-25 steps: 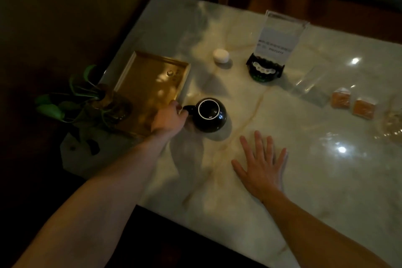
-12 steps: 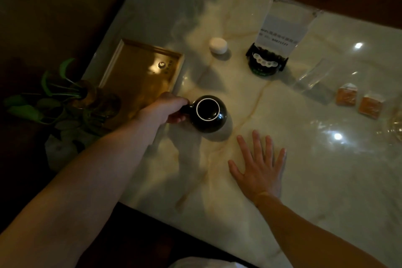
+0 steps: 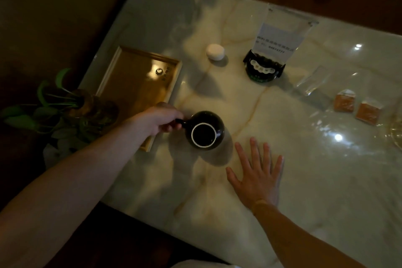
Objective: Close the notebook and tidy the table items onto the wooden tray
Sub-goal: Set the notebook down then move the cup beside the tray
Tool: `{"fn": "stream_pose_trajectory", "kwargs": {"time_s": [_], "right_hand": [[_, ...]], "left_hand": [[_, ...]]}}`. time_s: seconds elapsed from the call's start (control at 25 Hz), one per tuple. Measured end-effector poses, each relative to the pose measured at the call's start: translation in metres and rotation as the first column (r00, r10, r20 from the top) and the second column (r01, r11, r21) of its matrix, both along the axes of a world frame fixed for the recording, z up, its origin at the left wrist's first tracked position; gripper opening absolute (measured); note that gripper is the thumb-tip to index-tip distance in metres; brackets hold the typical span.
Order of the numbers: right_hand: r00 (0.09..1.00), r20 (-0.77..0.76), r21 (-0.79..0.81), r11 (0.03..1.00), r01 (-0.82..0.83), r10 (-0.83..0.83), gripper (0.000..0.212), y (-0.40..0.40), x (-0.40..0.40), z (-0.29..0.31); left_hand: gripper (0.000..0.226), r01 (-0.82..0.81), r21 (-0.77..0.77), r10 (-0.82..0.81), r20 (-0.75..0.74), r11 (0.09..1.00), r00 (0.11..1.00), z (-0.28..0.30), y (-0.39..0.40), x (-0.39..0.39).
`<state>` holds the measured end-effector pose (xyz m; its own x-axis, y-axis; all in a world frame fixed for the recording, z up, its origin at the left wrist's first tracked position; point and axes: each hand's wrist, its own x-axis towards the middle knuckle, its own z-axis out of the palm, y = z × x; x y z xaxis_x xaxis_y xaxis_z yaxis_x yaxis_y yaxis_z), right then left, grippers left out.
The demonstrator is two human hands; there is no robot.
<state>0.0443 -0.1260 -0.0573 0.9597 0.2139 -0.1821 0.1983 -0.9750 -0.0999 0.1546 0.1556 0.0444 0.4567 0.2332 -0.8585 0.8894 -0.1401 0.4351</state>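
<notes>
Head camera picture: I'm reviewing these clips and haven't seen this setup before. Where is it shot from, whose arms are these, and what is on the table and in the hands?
There is no machine here. A person wears a wide-angle camera on the head, so you look down along their own two bare arms. The left hand grips the handle of a small black pot with an open, white-rimmed mouth, right beside the wooden tray, which holds nothing yet. The right hand lies flat and open on the marble table, holding nothing. Farther back are a small white round object, a clear sign stand in a dark base, and two orange packets. A potted plant sits at the tray's left. No notebook is in view.
</notes>
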Motion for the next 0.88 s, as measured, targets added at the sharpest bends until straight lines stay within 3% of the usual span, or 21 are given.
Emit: {"fn": "stream_pose_trajectory", "kwargs": {"time_s": [0.24,0.36,0.52,0.76,0.88], "right_hand": [[1.0,-0.002,-0.004,1.0,-0.005,0.005,0.074,-0.001,0.001,-0.004],[1.0,0.008,-0.01,1.0,-0.003,0.003,0.075,-0.001,0.001,-0.004],[1.0,0.001,0.006,1.0,0.01,-0.01,0.074,0.001,0.001,-0.005],[0.999,-0.037,0.008,1.0,-0.002,0.002,0.07,-0.001,0.002,-0.005],[0.999,-0.042,-0.004,1.0,-0.01,0.01,0.071,0.0,0.002,-0.005]], "left_hand": [[0.012,0.127,-0.103,-0.104,0.203,0.986,0.974,0.021,-0.007,-0.027],[0.022,0.229,0.048,-0.229,0.406,0.972,0.885,0.013,-0.015,-0.044],[0.036,0.236,0.174,-0.293,0.595,0.956,0.749,-0.007,-0.017,-0.062],[0.036,0.264,0.374,-0.454,0.642,0.889,0.617,-0.024,-0.022,-0.074],[0.042,0.268,0.437,-0.498,0.59,0.859,0.635,-0.032,-0.02,-0.079]]}}
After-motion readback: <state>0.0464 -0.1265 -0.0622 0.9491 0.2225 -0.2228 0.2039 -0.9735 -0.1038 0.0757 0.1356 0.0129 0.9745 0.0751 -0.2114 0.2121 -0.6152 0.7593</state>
